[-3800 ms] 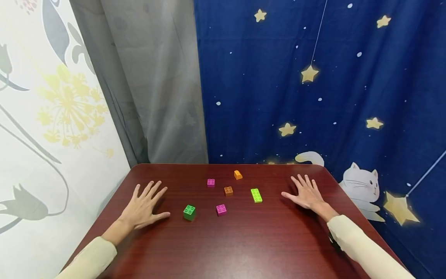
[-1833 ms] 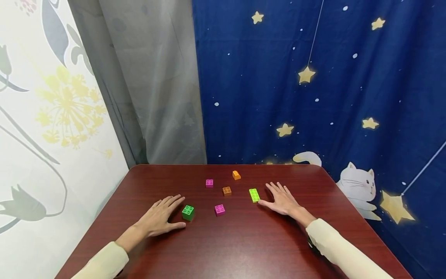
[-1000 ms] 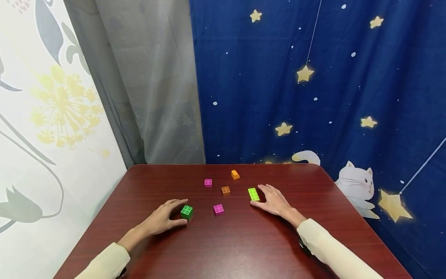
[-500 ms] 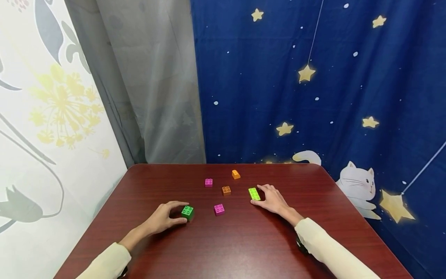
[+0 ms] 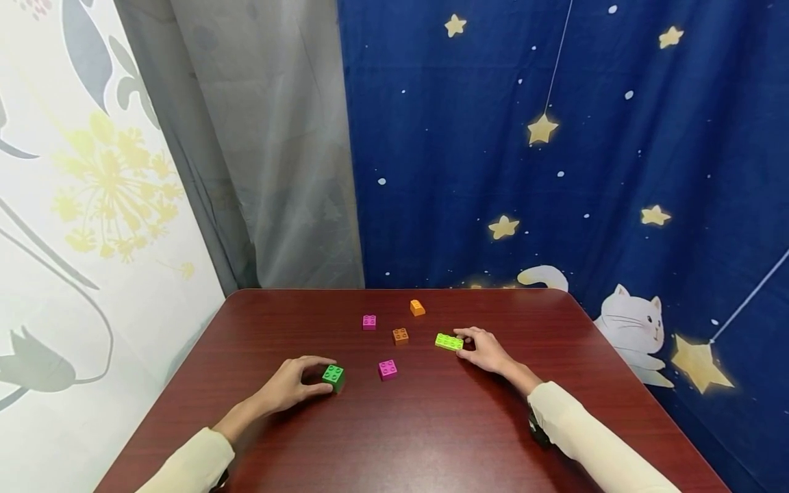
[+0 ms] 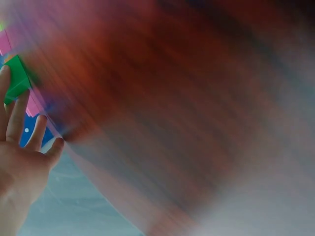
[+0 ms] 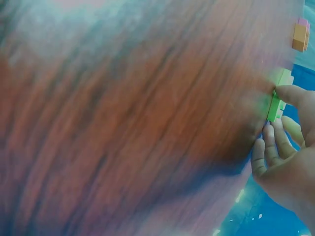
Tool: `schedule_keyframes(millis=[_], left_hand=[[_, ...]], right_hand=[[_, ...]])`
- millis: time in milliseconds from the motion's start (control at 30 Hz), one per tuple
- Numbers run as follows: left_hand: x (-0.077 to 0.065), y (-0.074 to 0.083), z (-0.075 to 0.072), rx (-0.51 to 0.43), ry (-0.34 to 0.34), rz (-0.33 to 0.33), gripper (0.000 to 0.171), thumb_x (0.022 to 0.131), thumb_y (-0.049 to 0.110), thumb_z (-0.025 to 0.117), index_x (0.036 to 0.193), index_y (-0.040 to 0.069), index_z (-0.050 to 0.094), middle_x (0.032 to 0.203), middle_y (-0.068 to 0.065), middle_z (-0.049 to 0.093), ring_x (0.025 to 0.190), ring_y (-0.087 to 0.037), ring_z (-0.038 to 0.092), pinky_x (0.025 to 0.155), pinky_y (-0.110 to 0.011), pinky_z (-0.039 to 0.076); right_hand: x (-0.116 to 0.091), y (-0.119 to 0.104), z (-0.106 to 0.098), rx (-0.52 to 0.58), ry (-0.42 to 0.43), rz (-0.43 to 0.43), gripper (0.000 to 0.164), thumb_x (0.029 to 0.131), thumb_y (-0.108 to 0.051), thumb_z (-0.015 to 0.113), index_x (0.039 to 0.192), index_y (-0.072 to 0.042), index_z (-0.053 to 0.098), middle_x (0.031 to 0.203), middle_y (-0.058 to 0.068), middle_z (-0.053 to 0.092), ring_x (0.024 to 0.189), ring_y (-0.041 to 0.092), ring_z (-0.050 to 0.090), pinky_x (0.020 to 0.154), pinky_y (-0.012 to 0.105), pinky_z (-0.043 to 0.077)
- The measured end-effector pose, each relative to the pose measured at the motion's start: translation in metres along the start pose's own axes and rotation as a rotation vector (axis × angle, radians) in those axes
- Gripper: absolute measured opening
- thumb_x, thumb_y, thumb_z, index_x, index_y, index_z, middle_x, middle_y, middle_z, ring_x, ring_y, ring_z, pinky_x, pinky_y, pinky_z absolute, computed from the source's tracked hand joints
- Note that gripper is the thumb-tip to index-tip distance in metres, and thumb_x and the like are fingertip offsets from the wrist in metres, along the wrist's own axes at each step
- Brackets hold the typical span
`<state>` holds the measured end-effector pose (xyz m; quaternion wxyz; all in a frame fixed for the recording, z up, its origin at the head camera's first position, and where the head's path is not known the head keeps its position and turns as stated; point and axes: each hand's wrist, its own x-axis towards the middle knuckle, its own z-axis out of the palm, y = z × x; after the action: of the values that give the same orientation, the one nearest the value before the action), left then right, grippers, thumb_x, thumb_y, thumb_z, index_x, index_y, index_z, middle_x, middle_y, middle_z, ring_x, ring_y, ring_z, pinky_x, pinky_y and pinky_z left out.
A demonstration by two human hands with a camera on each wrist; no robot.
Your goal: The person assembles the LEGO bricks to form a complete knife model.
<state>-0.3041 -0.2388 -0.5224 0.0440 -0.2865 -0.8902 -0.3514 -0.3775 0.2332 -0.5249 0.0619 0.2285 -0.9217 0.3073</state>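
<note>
On the left of the table, my left hand (image 5: 290, 385) holds a green toy building brick (image 5: 333, 374) between thumb and fingers, its studs facing up. The left wrist view shows that green brick (image 6: 17, 77) at the fingertips, the other fingers spread. My right hand (image 5: 487, 350) pinches the right end of a lime eight-stud brick (image 5: 448, 342), which lies crosswise. In the right wrist view, thumb and index finger take the lime brick (image 7: 280, 96) by its sides, while the remaining fingers are lightly bent near the tabletop.
Between the hands lie a near magenta brick (image 5: 387, 370), a brown brick (image 5: 401, 336), a far magenta brick (image 5: 369, 322) and an orange sloped brick (image 5: 417, 307). All stand on the dark red wooden table (image 5: 394, 438). A blue star-patterned curtain (image 5: 444, 150) hangs behind its far edge.
Both hands came inward from the table's sides, the left to the green brick, the right to the lime one. Within the last half second the lime brick turned from lengthwise to crosswise.
</note>
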Motion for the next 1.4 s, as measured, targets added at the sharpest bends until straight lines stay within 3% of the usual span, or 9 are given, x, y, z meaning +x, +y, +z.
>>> schedule_keyframes(millis=[133,500,1033,1400], left_hand=[[0.000,0.003,0.001,0.004,0.001,-0.001,0.049,0.090,0.035,0.083,0.131,0.013,0.070,0.120,0.006,0.072,0.107,-0.010,0.066,0.089,-0.033,0.055],[0.003,0.007,0.004,0.032,0.004,-0.001,0.045,0.088,0.040,0.084,0.126,0.018,0.073,0.115,0.008,0.071,0.102,-0.014,0.065,0.086,-0.033,0.055],[0.011,0.014,0.010,0.031,0.007,-0.021,0.040,0.086,0.038,0.087,0.120,0.019,0.075,0.110,0.010,0.071,0.101,-0.016,0.066,0.087,-0.036,0.056],[0.013,0.020,0.013,0.035,0.006,-0.035,0.040,0.085,0.035,0.088,0.118,0.018,0.075,0.109,0.008,0.071,0.100,-0.014,0.066,0.087,-0.035,0.056]], right_hand=[[0.000,0.000,-0.001,0.014,-0.012,-0.009,0.046,0.091,-0.003,0.077,0.135,0.003,0.065,0.122,0.018,0.069,0.106,0.031,0.065,0.092,0.048,0.053],[0.006,-0.002,-0.002,-0.022,-0.019,-0.028,0.051,0.088,-0.024,0.085,0.130,0.000,0.070,0.114,0.013,0.070,0.095,0.024,0.060,0.084,0.039,0.050],[0.015,-0.006,-0.004,0.002,-0.040,-0.006,0.039,0.084,-0.020,0.088,0.117,-0.003,0.077,0.092,0.004,0.066,0.085,0.020,0.057,0.074,0.029,0.046],[0.013,-0.017,-0.010,0.006,-0.039,-0.033,0.034,0.087,-0.023,0.087,0.115,-0.007,0.078,0.094,0.003,0.066,0.087,0.024,0.059,0.075,0.030,0.045]])
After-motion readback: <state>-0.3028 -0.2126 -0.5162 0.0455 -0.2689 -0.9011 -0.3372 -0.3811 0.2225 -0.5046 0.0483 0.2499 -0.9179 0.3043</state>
